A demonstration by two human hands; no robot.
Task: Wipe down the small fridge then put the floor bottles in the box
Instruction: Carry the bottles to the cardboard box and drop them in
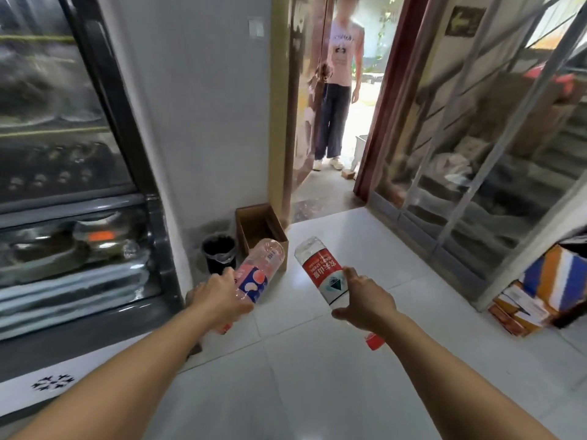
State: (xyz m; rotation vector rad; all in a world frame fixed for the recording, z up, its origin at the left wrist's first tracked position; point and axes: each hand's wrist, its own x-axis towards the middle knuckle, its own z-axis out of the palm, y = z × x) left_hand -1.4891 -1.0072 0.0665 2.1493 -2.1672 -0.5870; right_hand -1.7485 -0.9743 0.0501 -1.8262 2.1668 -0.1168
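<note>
Hands both clamped on clear plastic bottles, caps toward wearer: left hand [219, 300] on pink-label bottle [259, 271], right hand [365, 301] on red-label bottle [320, 271]. Glossy white floor tiles [317, 376] below. Beyond: open brown cardboard box [254, 230] w/ round black bin [219, 252] beside, at wall.

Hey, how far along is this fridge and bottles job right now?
Whether the fridge has been wiped cannot be told; no cloth is in view. In hand: the left hand holds the pink-label bottle and the right hand the red-label bottle, both off the floor. Left: dropping them into the open cardboard box ahead.
</note>
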